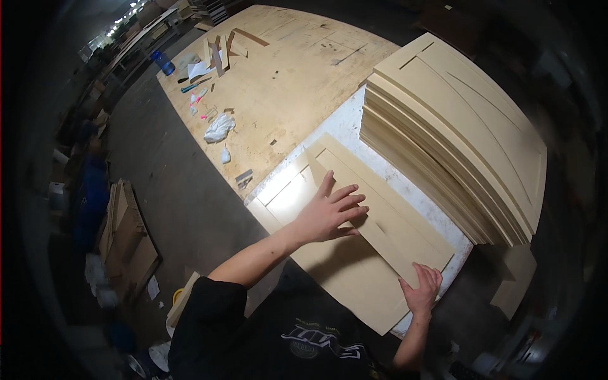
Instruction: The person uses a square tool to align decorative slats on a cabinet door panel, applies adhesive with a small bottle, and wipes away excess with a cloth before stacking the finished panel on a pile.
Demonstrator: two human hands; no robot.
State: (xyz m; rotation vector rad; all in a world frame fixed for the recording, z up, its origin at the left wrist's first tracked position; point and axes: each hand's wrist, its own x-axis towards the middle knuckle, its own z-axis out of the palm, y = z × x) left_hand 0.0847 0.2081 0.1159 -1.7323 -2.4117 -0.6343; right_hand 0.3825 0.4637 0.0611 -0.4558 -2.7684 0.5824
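A cream, framed cabinet door panel (397, 219) lies tilted over a second such panel (271, 211) on the near part of the table, casting a shadow on it. My left hand (332, 212) is spread over the long edge of the upper panel, palm down and fingers apart. Whether its fingertips press on the panel is hard to tell. At the near right end of the upper panel, my right hand (423, 290) has its fingers and thumb around the short edge. The fingers' undersides are hidden.
To the right stands a tall stack of similar panels (465, 101). The wooden tabletop (297, 82) holds wood strips (218, 54), a crumpled white bag (219, 128) and small tools. A blue bottle (163, 63) stands at its left edge. Cardboard (130, 244) leans left on the floor.
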